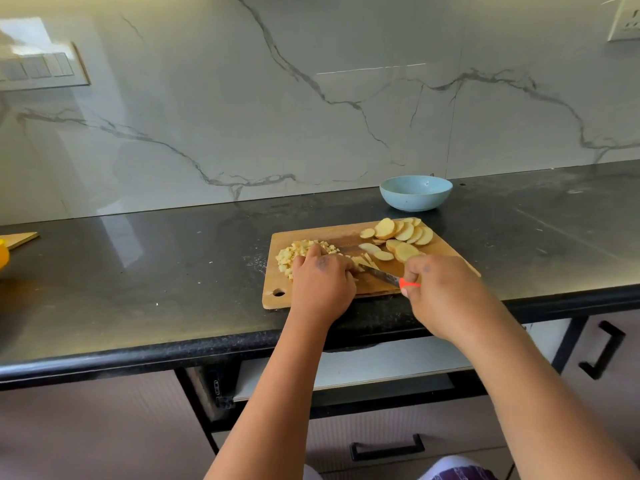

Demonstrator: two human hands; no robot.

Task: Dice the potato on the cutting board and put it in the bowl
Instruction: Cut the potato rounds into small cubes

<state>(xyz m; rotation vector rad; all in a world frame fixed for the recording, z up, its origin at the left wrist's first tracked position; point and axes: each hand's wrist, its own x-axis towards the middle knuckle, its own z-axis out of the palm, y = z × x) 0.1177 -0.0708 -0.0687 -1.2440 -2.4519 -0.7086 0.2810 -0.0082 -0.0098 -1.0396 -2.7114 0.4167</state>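
Note:
A wooden cutting board (332, 233) lies on the black counter. A heap of diced potato (294, 252) sits on its left part, and several round potato slices (403, 233) are spread over its right part. A few potato strips (363, 261) lie in the middle. My left hand (320, 282) is curled down over those strips, holding them. My right hand (440, 289) grips a knife (382, 275) by its orange handle, the blade pointing left at the strips. A light blue bowl (415, 197) stands behind the board; nothing shows inside it.
The marble wall rises right behind the bowl. At the far left of the counter are the corner of another wooden board (20, 239) and a yellow object (3, 258). Drawers with black handles (602, 351) sit below the counter edge.

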